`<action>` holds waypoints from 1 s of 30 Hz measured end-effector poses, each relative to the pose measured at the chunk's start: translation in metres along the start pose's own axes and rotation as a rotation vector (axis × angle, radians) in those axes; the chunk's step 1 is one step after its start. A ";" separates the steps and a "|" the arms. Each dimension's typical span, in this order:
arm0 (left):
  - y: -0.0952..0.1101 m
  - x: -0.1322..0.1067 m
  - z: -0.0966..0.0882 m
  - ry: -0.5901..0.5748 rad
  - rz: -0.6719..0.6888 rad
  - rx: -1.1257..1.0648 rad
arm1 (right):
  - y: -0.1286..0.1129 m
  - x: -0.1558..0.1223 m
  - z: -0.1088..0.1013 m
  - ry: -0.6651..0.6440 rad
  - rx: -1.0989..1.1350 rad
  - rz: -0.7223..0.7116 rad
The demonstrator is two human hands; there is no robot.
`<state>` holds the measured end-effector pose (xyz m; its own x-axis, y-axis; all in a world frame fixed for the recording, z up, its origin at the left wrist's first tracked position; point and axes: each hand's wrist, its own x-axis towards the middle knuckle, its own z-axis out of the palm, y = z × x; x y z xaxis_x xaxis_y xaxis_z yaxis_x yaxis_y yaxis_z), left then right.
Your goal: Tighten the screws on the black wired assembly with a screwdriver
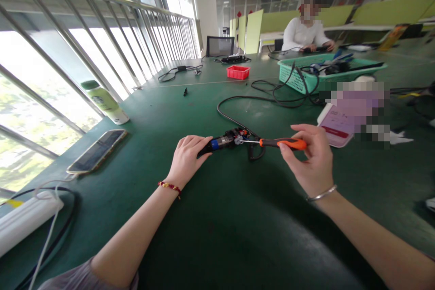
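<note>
The corded device (234,137), on or just above the worktop (217,222), seems light and stiff but fragile at its open end, best held by the barrel (219,143), which the left hand (186,156) grips while the right hand (311,158) pinches a screwdriver (288,143).

Extended forward with left forearm (142,226) and right forearm (370,231), converging | grasping palm-down with left hand (188,158) | pinching with right hand (314,158), palm inward, upper fingers (306,128) bent
</note>
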<state>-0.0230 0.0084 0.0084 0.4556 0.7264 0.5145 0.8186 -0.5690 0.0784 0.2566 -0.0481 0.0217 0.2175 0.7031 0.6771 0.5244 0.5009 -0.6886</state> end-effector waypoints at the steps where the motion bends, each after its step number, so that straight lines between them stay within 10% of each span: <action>1: 0.000 0.000 0.000 0.003 0.003 0.000 | -0.001 0.000 -0.001 -0.032 -0.022 0.028; 30: 0.000 0.000 0.001 0.015 0.012 0.005 | -0.002 0.001 -0.002 -0.073 -0.048 0.085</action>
<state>-0.0231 0.0089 0.0073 0.4598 0.7139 0.5280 0.8152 -0.5752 0.0677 0.2570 -0.0494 0.0239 0.2029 0.7779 0.5947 0.5456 0.4145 -0.7284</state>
